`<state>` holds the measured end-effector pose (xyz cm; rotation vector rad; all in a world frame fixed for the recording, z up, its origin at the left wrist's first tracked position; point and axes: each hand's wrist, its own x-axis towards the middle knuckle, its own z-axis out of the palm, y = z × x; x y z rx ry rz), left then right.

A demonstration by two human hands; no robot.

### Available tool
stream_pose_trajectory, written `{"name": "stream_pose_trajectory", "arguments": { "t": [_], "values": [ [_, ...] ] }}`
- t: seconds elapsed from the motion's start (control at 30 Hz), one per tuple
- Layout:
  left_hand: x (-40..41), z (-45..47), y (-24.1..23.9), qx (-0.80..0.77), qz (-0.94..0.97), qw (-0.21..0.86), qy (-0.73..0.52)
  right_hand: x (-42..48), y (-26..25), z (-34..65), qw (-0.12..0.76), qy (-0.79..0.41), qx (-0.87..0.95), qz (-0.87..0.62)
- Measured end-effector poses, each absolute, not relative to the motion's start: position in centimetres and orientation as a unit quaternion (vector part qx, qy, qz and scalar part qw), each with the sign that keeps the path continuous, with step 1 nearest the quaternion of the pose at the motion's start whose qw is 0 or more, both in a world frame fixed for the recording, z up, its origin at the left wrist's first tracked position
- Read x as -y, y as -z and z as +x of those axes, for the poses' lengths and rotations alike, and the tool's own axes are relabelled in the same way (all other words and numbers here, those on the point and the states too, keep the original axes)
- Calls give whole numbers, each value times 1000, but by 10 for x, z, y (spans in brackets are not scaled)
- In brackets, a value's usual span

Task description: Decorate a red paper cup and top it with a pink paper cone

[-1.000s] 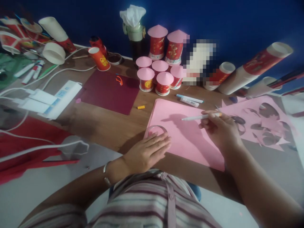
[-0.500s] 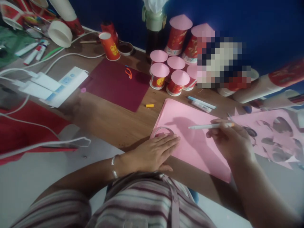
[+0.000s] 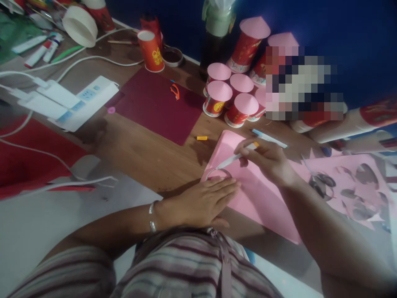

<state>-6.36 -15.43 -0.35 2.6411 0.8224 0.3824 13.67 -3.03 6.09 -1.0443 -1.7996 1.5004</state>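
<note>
My left hand point(image 3: 204, 200) lies flat on the pink paper point(image 3: 257, 203), fingers stretched out over a thin round ring point(image 3: 228, 171). Most of that ring is hidden under the fingers; only its far arc shows. In my right hand point(image 3: 266, 159) a white marker pen point(image 3: 231, 160) with a yellow end is pinched, its tip at the ring's upper left edge. The pink paper appears to be a stack of sheets. A small yellow pen cap point(image 3: 202, 138) lies on the wooden table beyond the paper's left corner.
Several red paper cups with pink cone tops point(image 3: 245, 108) stand at the back. A dark red sheet point(image 3: 161, 107) lies left of centre, near a white power strip point(image 3: 85, 103). Scissors point(image 3: 322, 184) rest on pink paper with holes cut out point(image 3: 349, 174) at right. A blue marker point(image 3: 269, 138) lies nearby.
My right hand has moved left across the pink paper, bringing the marker pen's tip to the ring. My left hand stays flat on the ring. The camera view has shifted slightly.
</note>
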Motion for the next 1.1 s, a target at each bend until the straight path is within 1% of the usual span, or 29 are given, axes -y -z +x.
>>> {"name": "stream_pose_trajectory", "arguments": {
  "t": [0.13, 0.33, 0.77, 1.1],
  "values": [
    [154, -63, 4, -289, 930, 173, -144, 11, -59, 117, 214, -599, 686, -352],
    [154, -64, 2, -288, 934, 156, -144, -4, -59, 105, 169, -612, 697, -333],
    [154, -63, 3, -287, 940, 135, -125, -11, -57, 97, 140, -630, 694, -320],
    [154, -64, 2, -290, 941, 129, -118, -16, -52, 95, 106, -615, 725, -293]
  ]
}}
